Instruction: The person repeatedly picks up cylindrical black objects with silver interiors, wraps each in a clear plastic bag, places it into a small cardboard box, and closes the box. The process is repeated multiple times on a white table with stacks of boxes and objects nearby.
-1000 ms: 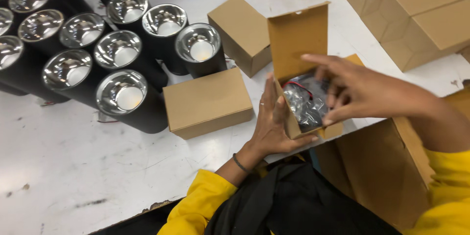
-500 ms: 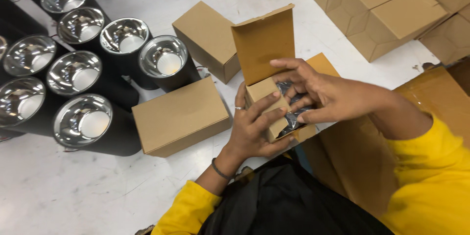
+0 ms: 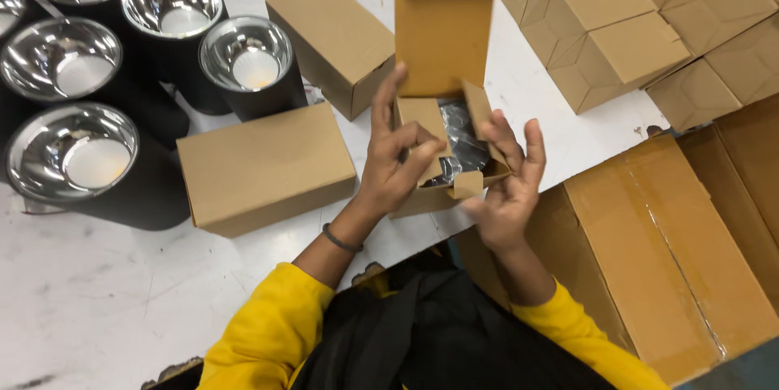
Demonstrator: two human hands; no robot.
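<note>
I am looking down at my two hands over a white tabletop (image 3: 97, 301). Between them I hold a small open box (image 3: 442, 106) of brown cardboard, its lid flap standing up and away from me. Inside it lies a bag (image 3: 462, 142) of clear plastic over something dark; I cannot tell what the bag contains.

My left hand (image 3: 398, 167) grips the left side of the box, thumb and middle fingers pressed on a side flap, the index finger raised straight up. My right hand (image 3: 507, 187) cups the right side and lower corner of the box, fingers spread and only loosely curled, the fingertips touching the right flap. The box sits just above the near edge of the tabletop, in front of my chest.

I wear yellow sleeves (image 3: 268, 325) and a thin dark band (image 3: 341, 240) on my left wrist.

Just left of my left hand lies a closed box (image 3: 264, 167), flat on the tabletop. Behind it, another closed box (image 3: 333, 37) lies at an angle. Farther left stand black lamps (image 3: 247, 65) with shiny silver reflector bowls facing up, packed close together. At the upper right, a stack (image 3: 617, 25) of more closed boxes fills the corner. At my right, beside the tabletop, stands a large carton (image 3: 673, 260) with a taped seam.
</note>
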